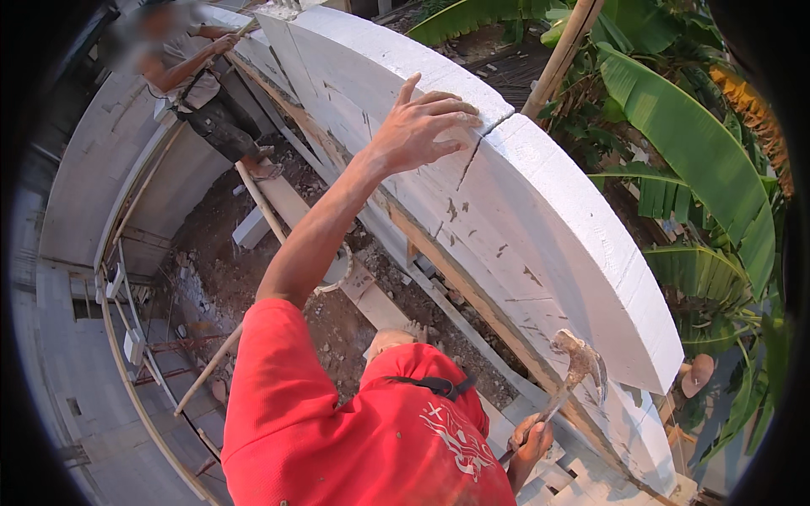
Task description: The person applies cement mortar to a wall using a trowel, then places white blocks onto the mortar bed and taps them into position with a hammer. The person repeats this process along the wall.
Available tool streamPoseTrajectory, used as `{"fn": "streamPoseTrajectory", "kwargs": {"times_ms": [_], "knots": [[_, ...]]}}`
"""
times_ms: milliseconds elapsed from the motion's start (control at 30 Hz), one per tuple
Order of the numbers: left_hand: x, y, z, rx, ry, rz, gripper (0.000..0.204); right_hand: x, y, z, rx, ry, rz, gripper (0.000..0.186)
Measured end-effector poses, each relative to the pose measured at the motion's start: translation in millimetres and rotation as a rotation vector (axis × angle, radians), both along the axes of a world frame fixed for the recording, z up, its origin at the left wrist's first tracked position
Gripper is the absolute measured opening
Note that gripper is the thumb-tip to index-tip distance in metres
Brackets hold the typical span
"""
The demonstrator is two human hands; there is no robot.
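Note:
My left hand (422, 126) reaches out to the top edge of a white block wall (548, 181), with its fingers spread. The fingertips are beside a dark open joint (483, 152) between two blocks; whether they press on the block I cannot tell. Low on the right, my right hand (531, 438) grips the handle of a claw hammer (582, 363). Its head looks caked with pale mortar and is in front of the wall's inner face, apart from my left hand. Grey mortar smears mark that face.
A wooden rail (472, 287) runs along the wall. Below me, a narrow plank (371, 295) spans rubble-strewn ground, with a round bucket (337, 268) beside it. Another person (202, 93) stands on planks at the upper left, hands at the wall top. Banana leaves (692, 143) and a pole (565, 55) are beyond the wall.

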State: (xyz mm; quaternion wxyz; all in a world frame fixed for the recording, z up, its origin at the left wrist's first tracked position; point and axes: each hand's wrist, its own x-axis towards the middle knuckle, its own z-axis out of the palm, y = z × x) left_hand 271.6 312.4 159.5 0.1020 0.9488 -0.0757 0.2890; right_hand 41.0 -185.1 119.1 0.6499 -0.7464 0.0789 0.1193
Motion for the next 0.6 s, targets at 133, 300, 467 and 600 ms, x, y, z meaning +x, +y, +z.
{"fn": "streamPoseTrajectory", "kwargs": {"times_ms": [133,300,467,600], "knots": [[8.7,9.8,-0.5,0.006,-0.036,-0.044,0.03,5.9,12.8,-10.6,0.068,-0.033,-0.001,0.051],[13.4,11.6,-8.2,0.006,-0.108,-0.063,0.02,7.8,17.3,-22.9,0.106,-0.051,0.031,0.052],[17.5,12.6,-11.6,0.0,-0.218,-0.092,0.016,3.3,22.5,-28.1,0.119,-0.04,0.008,0.051],[18.0,12.8,-11.6,-0.01,-0.235,-0.105,0.016,0.2,29.3,-25.7,0.106,-0.037,0.01,0.051]]}}
